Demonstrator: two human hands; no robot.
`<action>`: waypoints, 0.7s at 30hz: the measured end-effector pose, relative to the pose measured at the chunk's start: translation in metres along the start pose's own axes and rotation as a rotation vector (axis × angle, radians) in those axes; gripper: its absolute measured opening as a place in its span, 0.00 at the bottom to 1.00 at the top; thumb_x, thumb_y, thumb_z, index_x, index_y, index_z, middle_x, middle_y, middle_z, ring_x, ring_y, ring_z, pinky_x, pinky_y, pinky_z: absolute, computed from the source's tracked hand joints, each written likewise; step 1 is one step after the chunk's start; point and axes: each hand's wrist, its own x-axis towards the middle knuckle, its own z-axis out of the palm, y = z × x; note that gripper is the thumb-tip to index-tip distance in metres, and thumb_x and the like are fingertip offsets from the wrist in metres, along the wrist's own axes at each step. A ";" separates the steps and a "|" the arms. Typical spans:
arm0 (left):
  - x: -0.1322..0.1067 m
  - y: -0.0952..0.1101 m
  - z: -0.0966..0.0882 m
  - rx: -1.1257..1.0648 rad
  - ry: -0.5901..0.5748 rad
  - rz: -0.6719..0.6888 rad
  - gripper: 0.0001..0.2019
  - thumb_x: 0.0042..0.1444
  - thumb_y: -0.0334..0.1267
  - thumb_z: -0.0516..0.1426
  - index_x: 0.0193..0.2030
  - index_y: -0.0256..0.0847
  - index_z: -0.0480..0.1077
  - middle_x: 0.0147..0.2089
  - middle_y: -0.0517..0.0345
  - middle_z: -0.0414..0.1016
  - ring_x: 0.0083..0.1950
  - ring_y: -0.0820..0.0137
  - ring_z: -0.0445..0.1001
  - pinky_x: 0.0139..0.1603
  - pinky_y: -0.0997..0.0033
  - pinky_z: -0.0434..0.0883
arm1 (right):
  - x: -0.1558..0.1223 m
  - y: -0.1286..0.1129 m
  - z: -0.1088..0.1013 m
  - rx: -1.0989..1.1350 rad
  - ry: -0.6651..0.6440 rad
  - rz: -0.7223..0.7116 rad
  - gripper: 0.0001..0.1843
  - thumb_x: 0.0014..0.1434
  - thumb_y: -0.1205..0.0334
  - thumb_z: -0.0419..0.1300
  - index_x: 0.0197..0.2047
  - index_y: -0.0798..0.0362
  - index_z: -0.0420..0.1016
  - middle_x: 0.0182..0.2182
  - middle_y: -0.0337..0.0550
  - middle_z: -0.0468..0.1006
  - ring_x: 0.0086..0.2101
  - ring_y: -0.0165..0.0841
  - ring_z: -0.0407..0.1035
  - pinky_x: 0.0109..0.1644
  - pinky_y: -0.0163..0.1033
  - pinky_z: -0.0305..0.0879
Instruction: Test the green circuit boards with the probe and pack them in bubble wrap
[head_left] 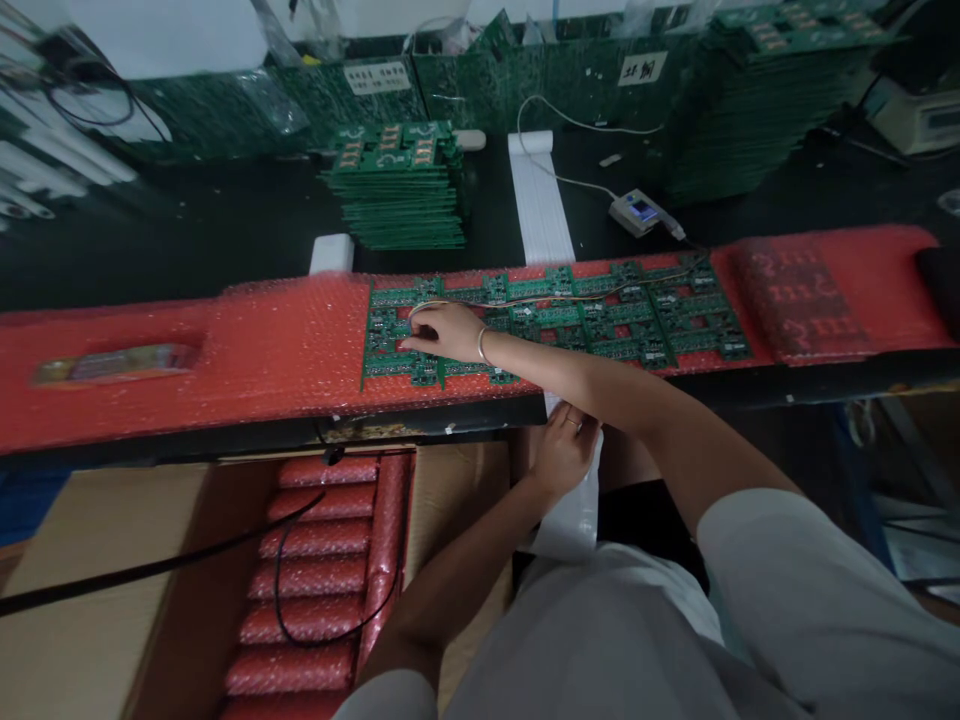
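My right hand (442, 330) is over the left end of a row of green circuit boards (622, 325), fingers curled with thumb and forefinger near each other. A thin wire (559, 298) runs across the boards into these fingers; its tip is hidden. The boards lie flat on red bubble wrap (285, 340). Below the table's front edge, my left hand (566, 450) is closed around a white strip (574, 510) that hangs down toward my lap. The same strip appears behind the bubble wrap, leading back to a roll (532, 143).
A small meter (641, 212) with a lit screen stands behind the boards. Stacks of green boards rise at back centre (401, 190) and back right (750, 110). Below left, a cardboard box (457, 500) holds red bubble-wrapped rolls (315, 580), with a black cable (187, 555) across it.
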 end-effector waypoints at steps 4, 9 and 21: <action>0.001 0.002 0.001 -0.001 0.041 0.006 0.08 0.64 0.31 0.53 0.43 0.40 0.73 0.48 0.45 0.74 0.51 0.60 0.73 0.49 0.58 0.75 | 0.000 -0.001 -0.001 -0.011 -0.017 -0.008 0.17 0.67 0.50 0.57 0.31 0.53 0.67 0.34 0.41 0.72 0.39 0.33 0.65 0.46 0.38 0.55; 0.000 0.015 -0.012 -0.036 -0.009 -0.052 0.07 0.64 0.32 0.54 0.41 0.41 0.74 0.45 0.48 0.73 0.47 0.62 0.72 0.47 0.59 0.74 | -0.002 -0.005 -0.003 -0.016 0.000 0.017 0.16 0.67 0.51 0.57 0.31 0.52 0.67 0.35 0.42 0.73 0.42 0.34 0.65 0.48 0.38 0.56; 0.022 -0.121 -0.206 0.140 0.109 -0.491 0.05 0.58 0.35 0.59 0.33 0.42 0.77 0.42 0.51 0.74 0.48 0.59 0.73 0.54 0.55 0.71 | -0.005 -0.009 0.000 0.112 0.196 0.064 0.14 0.63 0.55 0.61 0.29 0.53 0.69 0.32 0.42 0.74 0.37 0.34 0.67 0.45 0.39 0.60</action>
